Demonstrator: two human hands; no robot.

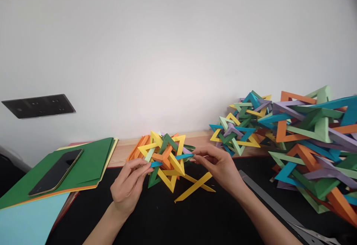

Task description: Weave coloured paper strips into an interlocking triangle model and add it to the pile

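Observation:
A star-shaped paper model point(167, 157) made of interlocked folded strips, yellow, orange and green among them, sits in front of me on the black mat. My left hand point(128, 183) is closed at its left side, fingertips pinching the end of a blue folded paper strip point(156, 164); a pale green strip point(149, 155) lies right by these fingers. At the model's right side, my right hand point(219, 163) pinches the tip of a blue strip point(184, 156). Whether both blue ends belong to one piece is hidden by the model. Two loose yellow strips point(192, 191) lie crossed just below.
Orange folded strips point(138, 146) lie behind the model. Several finished paper models point(309, 126) pile up on the right. A metal ruler point(267, 196) and scissors point(312, 234) lie at lower right. On the left, a phone point(55, 172) rests on coloured paper sheets point(96, 161).

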